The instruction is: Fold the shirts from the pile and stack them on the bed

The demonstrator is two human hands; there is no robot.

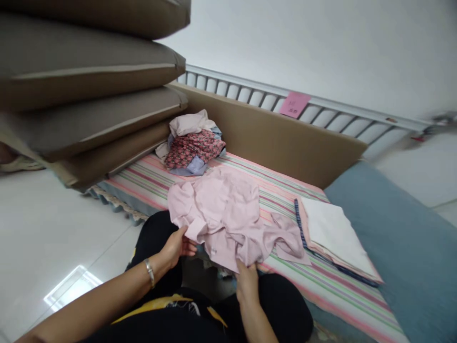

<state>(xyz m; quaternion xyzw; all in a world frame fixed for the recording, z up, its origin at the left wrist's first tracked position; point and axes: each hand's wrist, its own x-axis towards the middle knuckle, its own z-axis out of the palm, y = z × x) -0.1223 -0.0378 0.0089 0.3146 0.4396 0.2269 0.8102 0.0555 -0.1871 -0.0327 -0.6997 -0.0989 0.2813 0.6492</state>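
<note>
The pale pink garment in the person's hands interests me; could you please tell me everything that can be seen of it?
The pale pink garment is mostly plain, of thin, soft-looking cloth, and lies rumpled and unfolded on the striped sheet. The left hand pinches a cuff-like band at its near left; the right hand grips the near edge. A sleeve-like part trails right toward the folded stack; whether they touch is unclear.

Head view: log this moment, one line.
left hand: holds pink garment | right hand: holds same garment | folded stack: garment's right | loose pile: beyond garment
</note>
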